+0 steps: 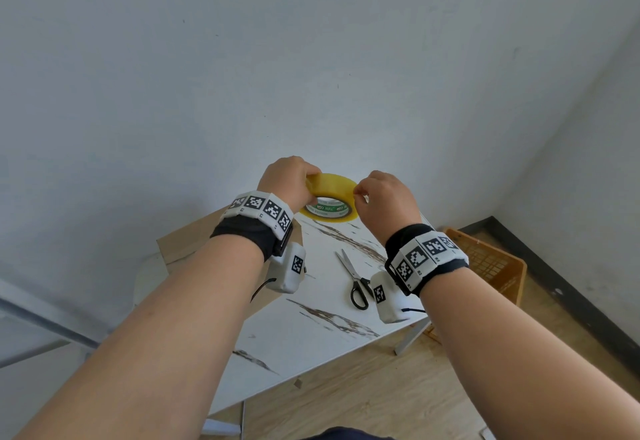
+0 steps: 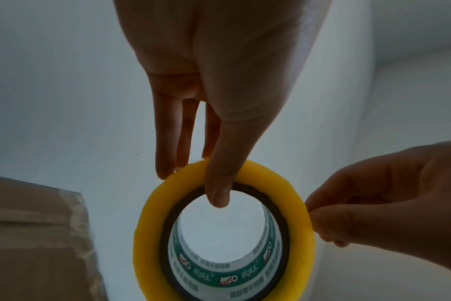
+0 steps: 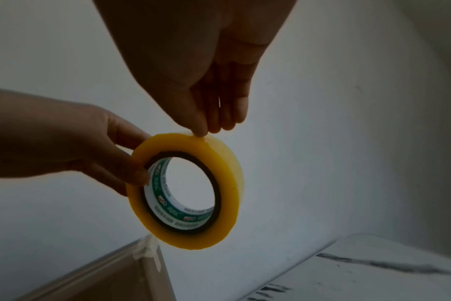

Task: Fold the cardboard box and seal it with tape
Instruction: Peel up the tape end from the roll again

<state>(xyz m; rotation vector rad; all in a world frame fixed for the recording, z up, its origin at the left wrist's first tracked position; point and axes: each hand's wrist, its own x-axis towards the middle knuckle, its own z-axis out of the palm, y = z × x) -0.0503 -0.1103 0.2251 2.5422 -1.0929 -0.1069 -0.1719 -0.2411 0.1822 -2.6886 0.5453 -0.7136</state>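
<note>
A yellow tape roll with a green and white core is held up in the air above the table's far edge. My left hand grips its left side, with the thumb hooked into the core and the fingers on the outer face. My right hand pinches the roll's outer layer at its right rim with thumb and fingertips. The brown cardboard box lies on the table below my left wrist, with clear tape on one corner. My left forearm hides most of it.
A white marble-pattern table stands against a white wall. Black-handled scissors lie on it under my right wrist. An orange plastic crate sits on the wooden floor to the right, near the wall corner.
</note>
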